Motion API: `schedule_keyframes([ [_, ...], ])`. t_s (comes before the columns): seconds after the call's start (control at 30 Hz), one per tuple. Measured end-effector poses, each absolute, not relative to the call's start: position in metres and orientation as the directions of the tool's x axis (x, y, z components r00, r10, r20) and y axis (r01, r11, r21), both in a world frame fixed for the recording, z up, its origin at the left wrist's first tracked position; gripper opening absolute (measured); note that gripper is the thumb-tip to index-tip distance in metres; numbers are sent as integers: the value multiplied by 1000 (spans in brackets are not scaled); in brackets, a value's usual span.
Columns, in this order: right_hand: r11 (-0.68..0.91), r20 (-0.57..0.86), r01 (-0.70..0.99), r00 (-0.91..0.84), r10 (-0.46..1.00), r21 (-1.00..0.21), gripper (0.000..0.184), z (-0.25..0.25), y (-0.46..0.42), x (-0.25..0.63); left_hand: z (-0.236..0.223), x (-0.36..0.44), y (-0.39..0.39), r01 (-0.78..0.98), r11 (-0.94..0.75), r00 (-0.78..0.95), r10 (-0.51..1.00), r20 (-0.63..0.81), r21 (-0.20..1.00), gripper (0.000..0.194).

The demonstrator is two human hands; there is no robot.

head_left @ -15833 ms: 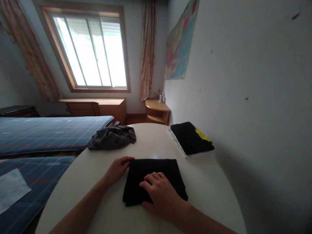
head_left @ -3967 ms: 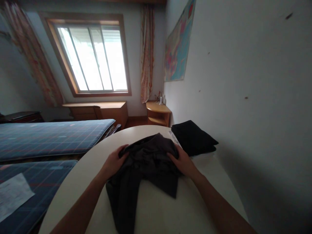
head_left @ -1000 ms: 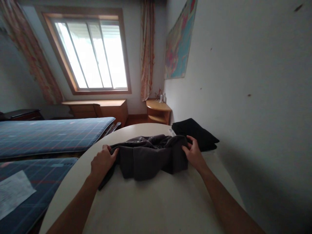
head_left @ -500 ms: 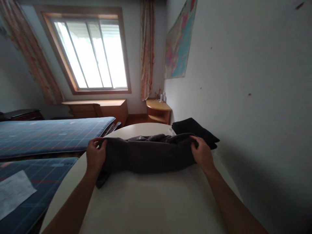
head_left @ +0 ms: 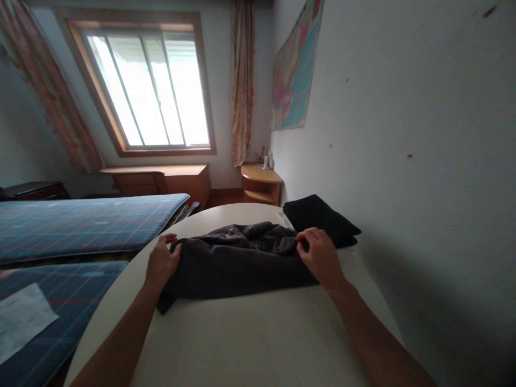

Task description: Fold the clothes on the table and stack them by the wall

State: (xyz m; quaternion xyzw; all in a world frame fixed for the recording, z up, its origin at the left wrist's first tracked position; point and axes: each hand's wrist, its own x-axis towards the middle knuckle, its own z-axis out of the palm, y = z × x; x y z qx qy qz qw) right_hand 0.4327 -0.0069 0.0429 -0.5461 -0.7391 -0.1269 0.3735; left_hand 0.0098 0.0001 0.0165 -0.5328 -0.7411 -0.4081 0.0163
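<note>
A dark grey-brown garment (head_left: 242, 269) lies folded in a wide band across the round white table (head_left: 258, 333). Small shiny marks show among its rumpled folds at the back; its exact kind cannot be made out. My left hand (head_left: 162, 262) grips the garment's left end, thumb on the near side and fingers behind the cloth. At the right, my right hand (head_left: 321, 257) pinches the upper edge between thumb and fingertips. A dark corner of cloth pokes out below my left wrist. Just beyond my right hand rests a folded black cloth (head_left: 320, 217).
A white wall (head_left: 403, 215) runs close along the table's right side. To the left stand blue checked mattresses (head_left: 88, 223), with a sheet of paper (head_left: 26, 320) on the nearer one. A wooden desk (head_left: 173, 177) and corner shelf (head_left: 262, 174) are by the window.
My right hand has moved left and slightly down, drawing the garment's upper edge inward. The raised front fold has sunk toward the table, showing more rumpled cloth. My left hand has dropped slightly.
</note>
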Motion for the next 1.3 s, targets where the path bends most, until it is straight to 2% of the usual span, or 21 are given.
schedule_keyframes([
  [0.1, 651, 536, 705, -447, 716, -281, 15, 46, -21, 409, 19, 12, -1, 780, 143, -467, 782, 413, 610, 34],
  [0.2, 784, 396, 543, -677, 620, -299, 12, 39, -30, 395, 22, 11, -1, 718, 139, -526, 750, 400, 683, 32],
  [0.33, 793, 317, 555, -727, 609, -251, 30, 25, -30, 392, 24, 8, -1, 585, 50, -594, 705, 386, 810, 27],
  [0.43, 782, 314, 584, -717, 622, -215, 22, 17, -25, 393, 24, 6, -1, 569, 70, -600, 717, 355, 819, 29],
  [0.53, 778, 328, 604, -709, 624, -176, 12, 14, -23, 390, 26, 10, -1, 658, 94, -550, 738, 392, 747, 29],
  [0.63, 776, 336, 606, -704, 625, -175, 10, 16, -24, 385, 33, 24, -6, 854, -7, -394, 645, 655, 520, 22],
  [0.7, 772, 363, 603, -687, 630, -199, 12, 19, -26, 382, 41, 43, -15, 920, -110, -238, 607, 758, 377, 18],
  [0.77, 765, 411, 602, -653, 637, -229, 13, 23, -28, 381, 47, 68, -28, 901, -282, -25, 725, 689, 330, 16],
  [0.83, 753, 461, 604, -608, 646, -260, 14, 25, -28, 380, 49, 93, -42, 818, -518, 364, 803, 473, 249, 15],
  [0.87, 748, 484, 605, -587, 650, -271, 15, 26, -28, 381, 49, 104, -48, 779, -584, 477, 788, 390, 229, 14],
  [0.93, 741, 524, 610, -549, 651, -281, 15, 26, -27, 381, 45, 121, -55, 748, -635, 575, 766, 287, 196, 19],
  [1.07, 738, 577, 626, -515, 633, -251, 12, 25, -24, 384, 37, 128, -54, 805, -571, 519, 809, 277, 161, 15],
  [1.2, 754, 582, 630, -547, 601, -187, 9, 26, -21, 386, 37, 121, -48, 868, -429, 320, 868, 380, 249, 19],
  [1.3, 768, 573, 626, -584, 576, -134, 15, 27, -19, 388, 36, 118, -45, 855, -414, 249, 856, 454, 312, 20],
])
